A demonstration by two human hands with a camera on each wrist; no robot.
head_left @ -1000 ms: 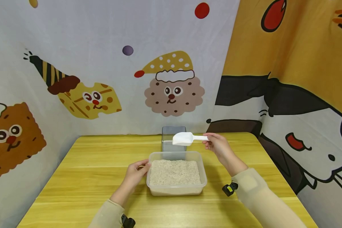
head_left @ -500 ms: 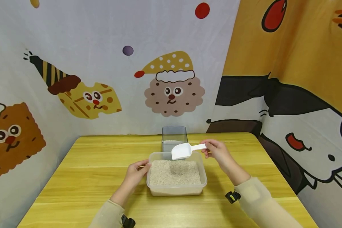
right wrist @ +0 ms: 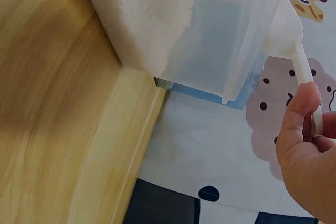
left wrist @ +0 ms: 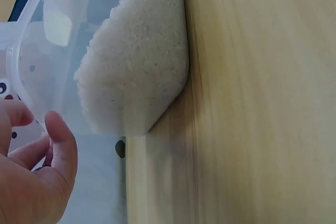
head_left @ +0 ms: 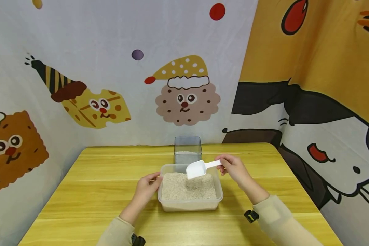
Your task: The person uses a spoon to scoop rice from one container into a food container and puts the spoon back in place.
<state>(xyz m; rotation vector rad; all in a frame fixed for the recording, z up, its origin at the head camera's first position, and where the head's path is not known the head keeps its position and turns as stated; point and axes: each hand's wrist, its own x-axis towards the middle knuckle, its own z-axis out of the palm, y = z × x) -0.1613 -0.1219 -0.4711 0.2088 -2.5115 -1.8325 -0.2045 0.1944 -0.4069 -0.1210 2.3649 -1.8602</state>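
A white plastic scoop (head_left: pixel 196 169) hangs tilted over a clear plastic box (head_left: pixel 190 205) filled with pale rice (head_left: pixel 178 188). My right hand (head_left: pixel 233 167) pinches the scoop's handle between thumb and fingers, seen also in the right wrist view with the handle (right wrist: pixel 303 69) passing down into the grip. At the box's left side, my left hand (head_left: pixel 146 188) holds the edge. The left wrist view has its thumb and fingertips (left wrist: pixel 62 140) at the corner, right by the rim. The scoop's bowl overlaps the far part of the box and casts a shadow on the rice.
Behind the box stands a smaller grey see-through container (head_left: pixel 187 145) with some white grain inside. Both stand on a yellow wooden table (head_left: pixel 110 167). A printed cartoon cloth (head_left: pixel 110 41) hangs at the table's back edge.
My right hand has lowered the scoop from in front of the grey container to over the rice, bringing it nearer to me. My left hand stays at the box.
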